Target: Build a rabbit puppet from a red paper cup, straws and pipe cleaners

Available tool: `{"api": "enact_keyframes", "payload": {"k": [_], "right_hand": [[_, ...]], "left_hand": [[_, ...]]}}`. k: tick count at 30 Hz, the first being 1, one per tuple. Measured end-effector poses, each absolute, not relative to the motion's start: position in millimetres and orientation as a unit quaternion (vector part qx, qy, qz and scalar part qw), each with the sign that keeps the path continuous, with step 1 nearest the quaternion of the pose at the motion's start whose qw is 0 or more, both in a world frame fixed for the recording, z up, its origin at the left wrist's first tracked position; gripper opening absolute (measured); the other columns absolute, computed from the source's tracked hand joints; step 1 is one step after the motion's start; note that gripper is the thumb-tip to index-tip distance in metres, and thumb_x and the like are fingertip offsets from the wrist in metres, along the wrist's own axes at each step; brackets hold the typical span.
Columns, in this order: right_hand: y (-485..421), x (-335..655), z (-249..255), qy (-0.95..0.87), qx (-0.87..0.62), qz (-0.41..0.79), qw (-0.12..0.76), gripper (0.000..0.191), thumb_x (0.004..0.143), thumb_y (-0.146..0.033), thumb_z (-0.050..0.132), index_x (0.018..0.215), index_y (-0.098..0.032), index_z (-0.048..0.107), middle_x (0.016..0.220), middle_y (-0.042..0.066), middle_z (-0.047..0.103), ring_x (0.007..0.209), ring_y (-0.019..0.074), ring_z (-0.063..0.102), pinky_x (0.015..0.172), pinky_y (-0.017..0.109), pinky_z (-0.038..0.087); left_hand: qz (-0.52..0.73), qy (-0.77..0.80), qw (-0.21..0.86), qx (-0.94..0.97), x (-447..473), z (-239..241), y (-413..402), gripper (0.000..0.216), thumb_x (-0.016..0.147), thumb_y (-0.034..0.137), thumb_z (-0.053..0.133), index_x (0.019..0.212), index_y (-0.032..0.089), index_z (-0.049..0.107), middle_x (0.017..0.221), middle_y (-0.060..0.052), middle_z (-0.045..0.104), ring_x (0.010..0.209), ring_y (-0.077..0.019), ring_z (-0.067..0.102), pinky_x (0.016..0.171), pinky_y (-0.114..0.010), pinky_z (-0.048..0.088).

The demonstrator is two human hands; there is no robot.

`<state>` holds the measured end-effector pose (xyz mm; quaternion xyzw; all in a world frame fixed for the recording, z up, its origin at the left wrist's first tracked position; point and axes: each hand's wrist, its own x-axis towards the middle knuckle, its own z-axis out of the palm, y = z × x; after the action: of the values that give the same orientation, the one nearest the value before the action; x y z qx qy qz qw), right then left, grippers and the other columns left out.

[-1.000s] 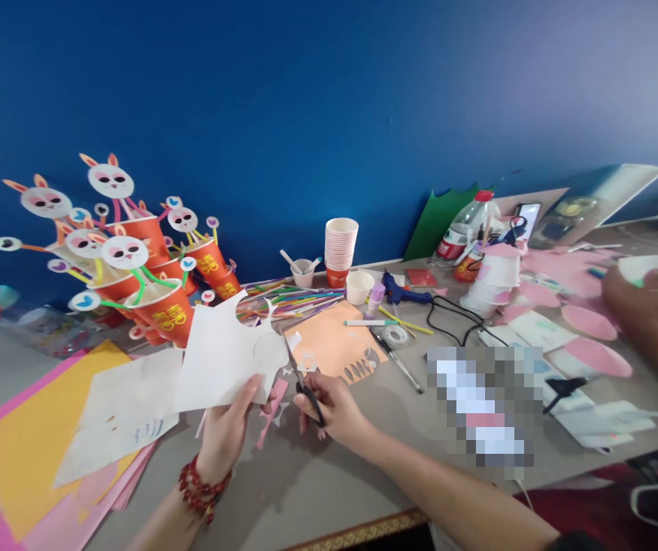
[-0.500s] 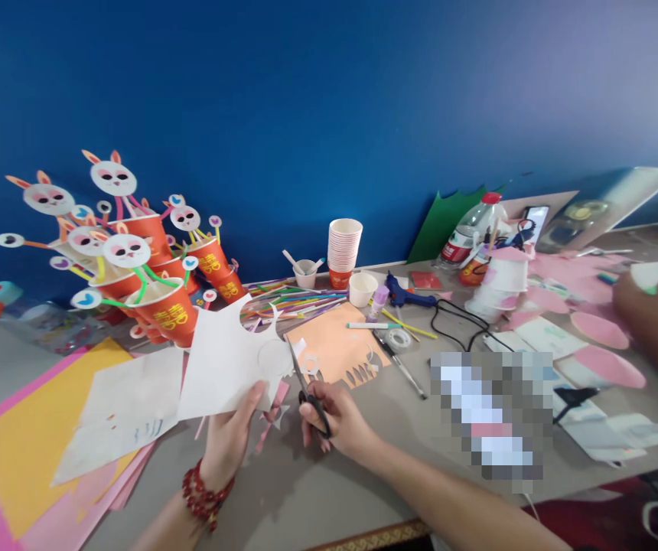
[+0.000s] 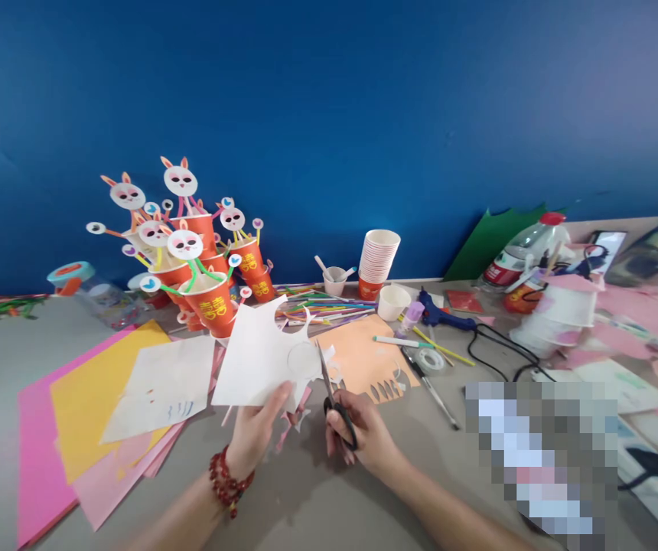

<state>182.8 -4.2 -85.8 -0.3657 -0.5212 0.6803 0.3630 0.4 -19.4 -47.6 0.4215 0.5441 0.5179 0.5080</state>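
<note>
My left hand point(image 3: 254, 432) pinches the lower edge of a white paper sheet point(image 3: 257, 356) held up over the table; a circle is marked near its right edge. A red bead bracelet point(image 3: 226, 480) sits on that wrist. My right hand point(image 3: 363, 436) grips black-handled scissors point(image 3: 332, 386), whose blades point up and meet the paper's right edge by the circle. Pink paper scraps point(image 3: 294, 417) lie under the hands.
Red paper cups with bunny faces point(image 3: 203, 268) stand at the back left. Pink, yellow and white sheets point(image 3: 93, 405) lie at left. An orange sheet point(image 3: 363, 356), white cup stack point(image 3: 379, 260), blue glue gun point(image 3: 438, 315), tape roll point(image 3: 431, 360), bottle point(image 3: 521, 252) and black cables point(image 3: 495, 344) fill the right.
The view has swung left, shifting everything rightward in frame. Another person's hand at the far right is out of view now. My hands keep the paper and scissors as before.
</note>
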Motion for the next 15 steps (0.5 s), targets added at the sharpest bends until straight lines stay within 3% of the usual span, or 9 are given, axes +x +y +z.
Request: {"api": "enact_keyframes", "payload": {"k": [8, 15], "right_hand": [[-2.9, 184.6, -85.8, -0.53, -0.37, 0.674, 0.358, 0.055, 0.077, -0.072, 0.062, 0.07, -0.022, 0.04, 0.046, -0.003, 0.063, 0.026, 0.0043, 0.038, 0.028, 0.015, 0.027], [-2.1, 186.3, -87.1, -0.533, -0.367, 0.675, 0.354, 0.054, 0.077, -0.071, 0.062, 0.071, -0.022, 0.04, 0.046, -0.003, 0.062, 0.026, 0.0042, 0.039, 0.028, 0.014, 0.028]], "left_hand": [[0.526, 0.536, 0.503, 0.427, -3.4, -50.5, -17.8, 0.039, 0.085, 0.045, 0.064, 0.062, 0.014, 0.069, 0.055, -0.003, 0.066, 0.051, -0.0148, 0.06, 0.052, -0.024, 0.052], [0.544, 0.512, 0.525, 0.409, -4.3, -56.1, -16.4, 0.033, 0.084, 0.041, 0.066, 0.066, 0.014, 0.068, 0.058, -0.002, 0.065, 0.05, -0.0144, 0.058, 0.05, -0.025, 0.052]]}}
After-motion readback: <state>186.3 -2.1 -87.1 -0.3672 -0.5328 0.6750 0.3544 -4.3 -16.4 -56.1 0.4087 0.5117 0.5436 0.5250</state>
